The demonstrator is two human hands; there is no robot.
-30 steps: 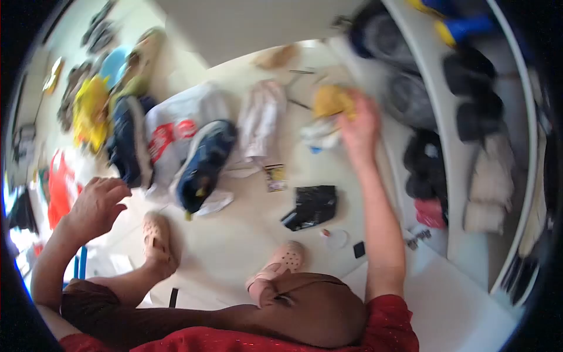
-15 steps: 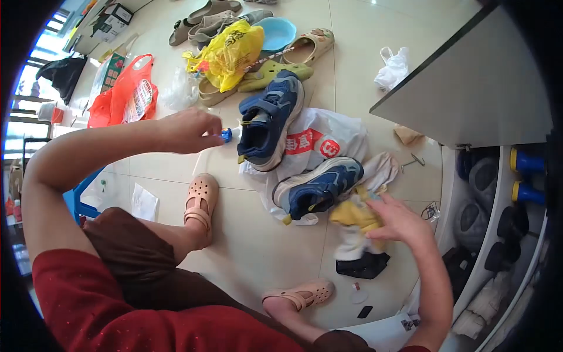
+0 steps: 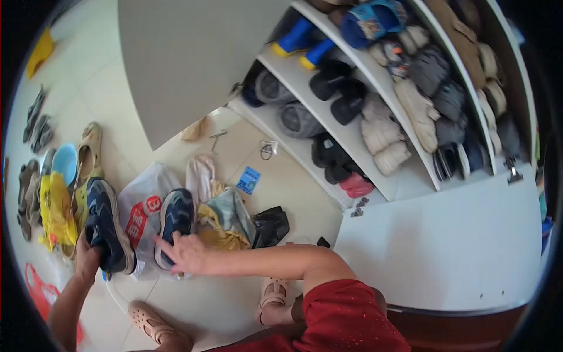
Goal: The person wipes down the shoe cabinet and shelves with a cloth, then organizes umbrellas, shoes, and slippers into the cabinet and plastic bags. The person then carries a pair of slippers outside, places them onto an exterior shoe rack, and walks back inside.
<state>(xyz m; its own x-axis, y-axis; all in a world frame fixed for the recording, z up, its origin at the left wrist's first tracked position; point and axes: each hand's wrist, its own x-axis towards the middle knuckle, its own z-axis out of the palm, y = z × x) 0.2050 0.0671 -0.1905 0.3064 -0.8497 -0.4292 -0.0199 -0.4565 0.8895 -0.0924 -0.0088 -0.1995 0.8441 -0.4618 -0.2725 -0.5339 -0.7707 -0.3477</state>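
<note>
The left hand (image 3: 88, 258) is curled on the collar of the first shoe (image 3: 111, 226), at the left of the frame, fingers apparently closed on the edge near the heel; that end lies closest to the person, which likely explains the hold. The right hand (image 3: 190, 255) is loosely spread over the heel end of the second shoe (image 3: 177, 211), index finger stretched out; whether it presses on the shoe I cannot tell.

Both toes point up the frame, away from the person. The first shoe's long axis leans to the upper left, the second's slightly to the upper right. A white bag (image 3: 157, 179) lies between and under them, perhaps to spare the floor. Crumpled cloths (image 3: 234, 208) lie just right of the second shoe; a shoe cabinet (image 3: 407, 186) fills the upper right.
</note>
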